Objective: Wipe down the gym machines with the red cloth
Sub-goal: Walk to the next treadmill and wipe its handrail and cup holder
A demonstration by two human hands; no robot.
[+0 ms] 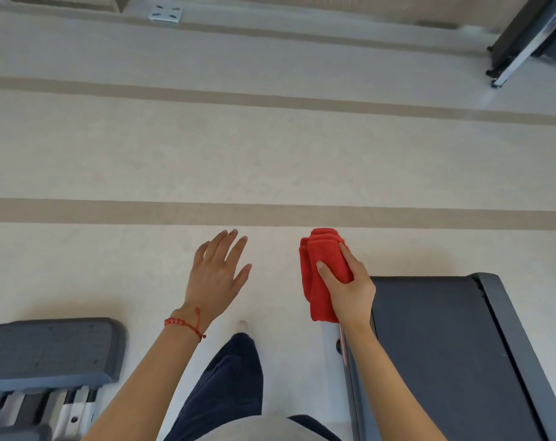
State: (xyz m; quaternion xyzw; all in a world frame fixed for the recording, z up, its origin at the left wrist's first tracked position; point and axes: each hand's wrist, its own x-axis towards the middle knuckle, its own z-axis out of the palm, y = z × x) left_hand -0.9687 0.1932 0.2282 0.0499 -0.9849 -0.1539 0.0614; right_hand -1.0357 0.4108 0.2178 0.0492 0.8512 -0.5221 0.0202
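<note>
right hand grip: clamped on folded red cloth | left hand: fingers spread, holding nothing | treadmill deck: just right of cloth grip

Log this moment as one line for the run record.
right hand: grips red cloth | left hand: open, empty | cloth: off treadmill, no wiping contact
</note>
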